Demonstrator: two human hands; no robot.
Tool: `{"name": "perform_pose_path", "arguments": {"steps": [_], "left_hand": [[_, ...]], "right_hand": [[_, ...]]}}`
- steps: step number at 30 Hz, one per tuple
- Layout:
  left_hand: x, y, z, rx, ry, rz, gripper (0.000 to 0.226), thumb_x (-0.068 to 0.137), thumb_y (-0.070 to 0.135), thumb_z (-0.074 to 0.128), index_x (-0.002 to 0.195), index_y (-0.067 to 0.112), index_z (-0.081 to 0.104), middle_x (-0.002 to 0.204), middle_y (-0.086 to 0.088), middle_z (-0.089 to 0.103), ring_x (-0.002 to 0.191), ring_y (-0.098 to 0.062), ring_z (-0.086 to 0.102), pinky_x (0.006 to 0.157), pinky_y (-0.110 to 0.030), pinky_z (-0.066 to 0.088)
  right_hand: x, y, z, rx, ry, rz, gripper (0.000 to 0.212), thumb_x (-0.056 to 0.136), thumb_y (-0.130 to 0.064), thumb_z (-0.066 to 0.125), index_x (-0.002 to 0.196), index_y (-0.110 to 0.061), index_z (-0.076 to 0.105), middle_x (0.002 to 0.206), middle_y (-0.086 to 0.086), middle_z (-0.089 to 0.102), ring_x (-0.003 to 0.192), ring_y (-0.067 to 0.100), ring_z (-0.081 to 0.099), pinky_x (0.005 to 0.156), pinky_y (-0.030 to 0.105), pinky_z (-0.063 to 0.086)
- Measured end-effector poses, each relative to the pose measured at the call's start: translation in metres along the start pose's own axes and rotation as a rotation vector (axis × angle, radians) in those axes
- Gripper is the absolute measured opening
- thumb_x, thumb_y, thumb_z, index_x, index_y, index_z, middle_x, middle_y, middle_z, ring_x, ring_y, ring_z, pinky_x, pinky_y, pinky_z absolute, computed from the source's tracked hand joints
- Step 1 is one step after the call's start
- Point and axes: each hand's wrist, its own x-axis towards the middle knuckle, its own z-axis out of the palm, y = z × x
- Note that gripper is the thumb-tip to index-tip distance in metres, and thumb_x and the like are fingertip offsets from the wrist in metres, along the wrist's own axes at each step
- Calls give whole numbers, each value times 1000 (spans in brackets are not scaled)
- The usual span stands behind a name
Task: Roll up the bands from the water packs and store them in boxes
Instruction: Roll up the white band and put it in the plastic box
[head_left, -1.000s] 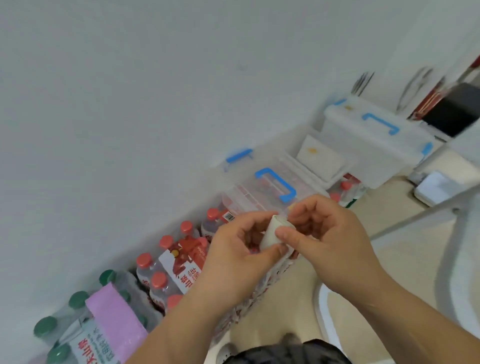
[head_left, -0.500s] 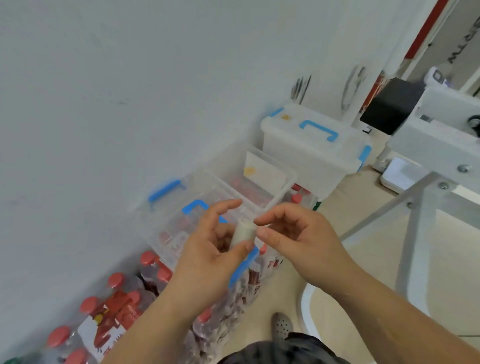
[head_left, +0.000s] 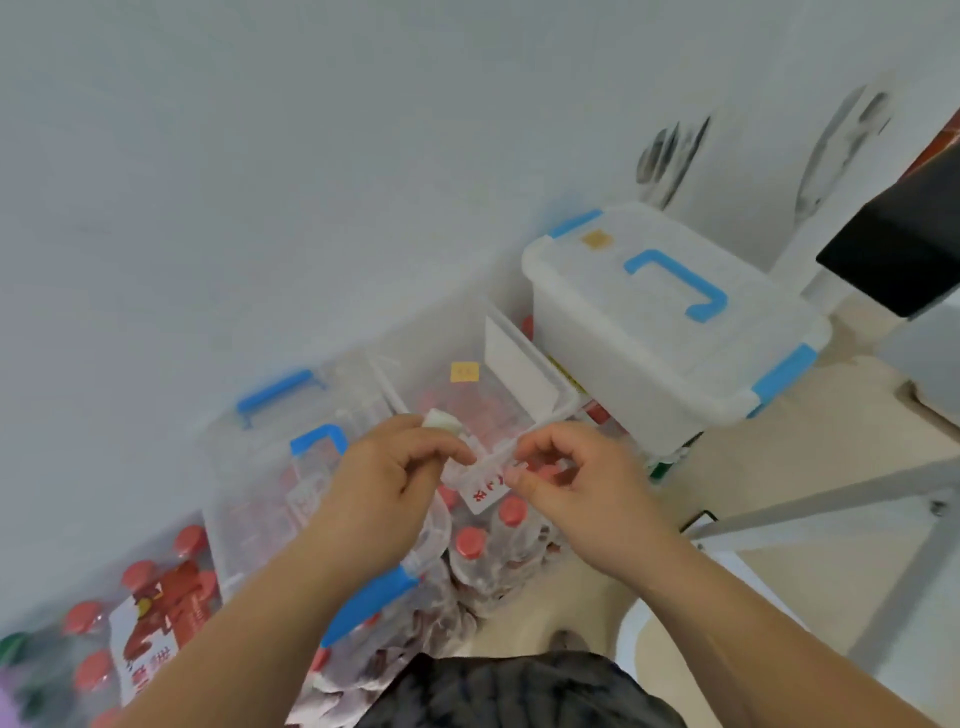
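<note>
head view: left hand (head_left: 384, 483) pinches the small white rolled band (head_left: 441, 420), so hold it tight and drop it inside the open clear plastic box (head_left: 543, 415)

I count two hands, my left hand (head_left: 387, 486) and right hand (head_left: 582, 486), one rolled band (head_left: 440, 419), three blue-handled boxes (head_left: 649, 338), and at least two packs of red-capped bottles (head_left: 156, 618).

A plain white wall (head_left: 260, 156) meets a beige floor (head_left: 857, 457), with a white metal frame (head_left: 831, 506) at right.
</note>
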Motion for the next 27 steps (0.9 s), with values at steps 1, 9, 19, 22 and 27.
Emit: {"name": "perform_pose_path", "arguments": {"steps": [1, 9, 19, 22, 27], "left_hand": [[3, 0, 1, 49, -3, -5, 39, 91, -6, 58, 88, 27, 77, 84, 17, 59, 84, -1, 59, 70, -5, 39], [21, -4, -5, 306, -141, 63, 31, 84, 10, 67, 104, 31, 77, 86, 5, 58, 75, -10, 58, 66, -25, 47], [40, -23, -1, 519, -226, 301, 30, 70, 36, 78, 99, 29, 77, 91, -1, 63, 80, -25, 61, 71, -35, 52], [44, -26, -1, 506, -242, 364, 28, 66, 39, 69, 90, 26, 78, 81, -3, 62, 73, -28, 62, 66, -36, 52], [51, -28, -6, 504, -248, 399, 24, 66, 38, 69, 84, 25, 79, 77, -4, 60, 70, -27, 61, 63, -31, 48]], "right_hand": [[3, 2, 1, -33, 0, -29, 12, 84, -37, 77, 90, -36, 67, 98, -21, 63, 88, -3, 62, 79, 24, 53], [16, 12, 18, -248, 1, -124, 27, 82, -39, 78, 108, -32, 73, 117, -23, 57, 117, 7, 47, 94, 9, 31], [5, 9, 48, -170, 340, -36, 19, 80, -25, 78, 91, -30, 64, 107, -12, 49, 86, 4, 60, 80, 27, 55], [7, 11, 57, -57, 354, 112, 19, 81, -28, 78, 76, -29, 60, 82, -6, 64, 69, 10, 65, 67, 33, 56], [10, 10, 70, 396, 281, 358, 14, 82, -21, 81, 82, -12, 69, 78, 10, 75, 66, 19, 69, 60, 31, 56]]}}
